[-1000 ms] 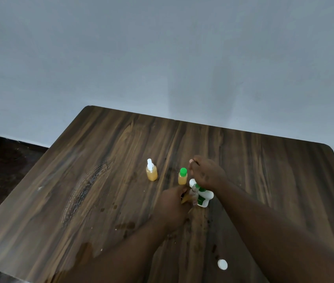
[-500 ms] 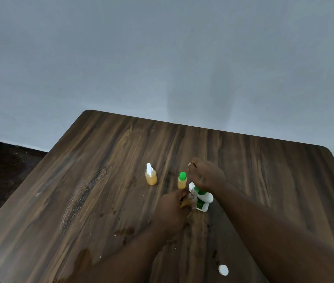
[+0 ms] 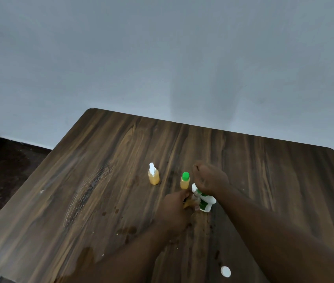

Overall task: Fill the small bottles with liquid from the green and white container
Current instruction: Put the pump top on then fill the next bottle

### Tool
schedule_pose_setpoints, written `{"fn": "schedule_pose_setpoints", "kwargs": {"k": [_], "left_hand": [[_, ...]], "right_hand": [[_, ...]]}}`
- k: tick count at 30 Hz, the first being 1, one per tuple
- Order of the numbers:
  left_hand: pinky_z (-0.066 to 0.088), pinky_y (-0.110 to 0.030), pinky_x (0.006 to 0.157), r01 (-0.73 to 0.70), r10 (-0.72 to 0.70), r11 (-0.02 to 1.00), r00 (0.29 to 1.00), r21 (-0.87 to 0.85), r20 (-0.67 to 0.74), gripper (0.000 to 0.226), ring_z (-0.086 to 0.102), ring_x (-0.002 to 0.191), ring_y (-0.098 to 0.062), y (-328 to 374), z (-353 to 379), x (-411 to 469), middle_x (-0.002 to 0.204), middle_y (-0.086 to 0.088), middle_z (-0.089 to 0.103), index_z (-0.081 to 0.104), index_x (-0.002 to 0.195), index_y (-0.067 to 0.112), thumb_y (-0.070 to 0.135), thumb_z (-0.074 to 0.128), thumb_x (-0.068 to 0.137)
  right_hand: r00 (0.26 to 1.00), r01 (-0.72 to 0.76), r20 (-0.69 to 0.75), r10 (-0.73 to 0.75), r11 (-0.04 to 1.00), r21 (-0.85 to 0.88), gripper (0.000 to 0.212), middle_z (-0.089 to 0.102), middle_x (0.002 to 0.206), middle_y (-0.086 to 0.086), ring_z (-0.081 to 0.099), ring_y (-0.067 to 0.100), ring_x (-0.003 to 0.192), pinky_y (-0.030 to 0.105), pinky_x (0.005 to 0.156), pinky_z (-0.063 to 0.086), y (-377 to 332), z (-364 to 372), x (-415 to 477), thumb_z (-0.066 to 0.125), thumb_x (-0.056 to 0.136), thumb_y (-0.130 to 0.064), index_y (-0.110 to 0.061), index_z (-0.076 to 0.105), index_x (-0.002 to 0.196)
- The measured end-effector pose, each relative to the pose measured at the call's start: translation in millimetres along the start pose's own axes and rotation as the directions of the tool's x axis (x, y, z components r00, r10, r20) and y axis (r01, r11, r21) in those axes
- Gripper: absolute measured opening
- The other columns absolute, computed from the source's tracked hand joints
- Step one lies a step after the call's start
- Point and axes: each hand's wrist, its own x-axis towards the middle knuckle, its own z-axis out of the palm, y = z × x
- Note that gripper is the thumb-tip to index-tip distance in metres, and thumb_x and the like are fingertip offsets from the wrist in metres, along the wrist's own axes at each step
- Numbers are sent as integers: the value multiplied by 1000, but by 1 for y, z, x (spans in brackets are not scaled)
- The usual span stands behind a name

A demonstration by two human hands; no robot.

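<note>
Wood-grain table (image 3: 100, 180), dark brown, with a grey wall (image 3: 162, 58) behind it. The right hand (image 3: 211, 178) has its fingers curled over the top of the green and white container (image 3: 204, 202) and holds it tilted above the table, centre and slightly near. The left hand (image 3: 174, 210) is wrapped round a small clear bottle (image 3: 196, 196), right against the container. The bottle is mostly hidden by the fingers, with amber liquid showing low in it. Can't tell where the container's mouth is.

Just far-left of the hands, a green-capped bottle (image 3: 185, 180) stands upright, filled amber. Further left, apart from it, is a spray-top bottle (image 3: 153, 177), also upright and amber.

A loose white cap (image 3: 225, 271) lies flat at the near edge, right of centre, well apart from the bottles. Wet stains (image 3: 129, 229) dot the wood near the left forearm. Dark floor (image 3: 2, 170) at far left.
</note>
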Motion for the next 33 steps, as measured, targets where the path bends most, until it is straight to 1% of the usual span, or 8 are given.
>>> {"fn": "schedule_pose_setpoints", "kwargs": {"k": [2, 7, 10, 14, 19, 23, 28, 33], "left_hand": [[42, -6, 69, -5, 5, 1000, 1000, -4, -7, 10, 63, 88, 6, 1, 0, 0, 91, 18, 70, 70, 101, 28, 32, 68, 93], [42, -7, 67, -19, 19, 1000, 1000, 17, 3, 9, 64, 84, 2, 1, -2, -1, 91, 15, 70, 68, 98, 29, 35, 66, 93], [44, -9, 69, -7, 7, 1000, 1000, 8, -1, 11, 64, 85, 3, 0, -1, 0, 92, 15, 70, 69, 101, 28, 35, 67, 93], [53, -25, 72, -15, 15, 1000, 1000, 1, 9, 13, 65, 84, -1, -2, -2, 1, 90, 11, 71, 68, 95, 26, 38, 64, 94], [49, -17, 69, -8, 8, 1000, 1000, 0, 2, 9, 65, 83, 0, -5, -1, -1, 89, 14, 70, 68, 95, 28, 37, 65, 94], [52, -24, 70, -27, 27, 1000, 1000, 2, -1, 10, 65, 82, -1, -3, -1, -1, 88, 13, 70, 68, 95, 28, 37, 65, 93], [53, -25, 73, -14, 14, 1000, 1000, -14, 1, 12, 65, 85, 0, 0, -3, 0, 91, 13, 70, 69, 98, 29, 39, 64, 95], [54, -24, 73, -15, 15, 999, 1000, 35, 12, 11, 63, 85, 2, 0, -3, -1, 92, 13, 70, 68, 99, 28, 37, 64, 94]], "right_hand": [[1000, 2, -28, -1, 1000, 14, 30, 56, 77, 0, 53, 21, 71, 34, 63, 39, -3, -5, 1, 28, 101, -35, -22, 44, 79], [1000, -22, -1, 22, 1000, -16, 29, 58, 80, 1, 58, 24, 77, 37, 67, 43, 0, 0, -2, 29, 100, -37, -22, 44, 80], [999, 15, -40, -15, 1000, -9, 30, 55, 76, 0, 55, 22, 72, 34, 63, 41, -3, -6, -1, 28, 101, -37, -23, 43, 80], [999, -11, -46, 9, 999, -32, 28, 55, 79, -1, 55, 23, 75, 32, 63, 36, -1, -1, -5, 29, 102, -37, -21, 44, 83], [998, 12, -54, -13, 1000, -17, 30, 54, 73, -1, 52, 20, 69, 32, 59, 36, -3, -7, 1, 28, 102, -37, -21, 45, 84], [1000, 3, -22, -5, 997, -76, 23, 53, 76, -1, 56, 26, 74, 34, 64, 39, 1, 0, -2, 32, 100, -34, -21, 41, 83], [998, 31, -59, -34, 998, -53, 25, 49, 69, -3, 46, 18, 62, 31, 60, 32, -4, -8, 2, 29, 102, -34, -22, 42, 84], [1000, -22, -10, 21, 995, -93, 25, 56, 77, 0, 52, 21, 70, 34, 66, 39, -2, -3, 0, 29, 100, -34, -22, 42, 82]]}}
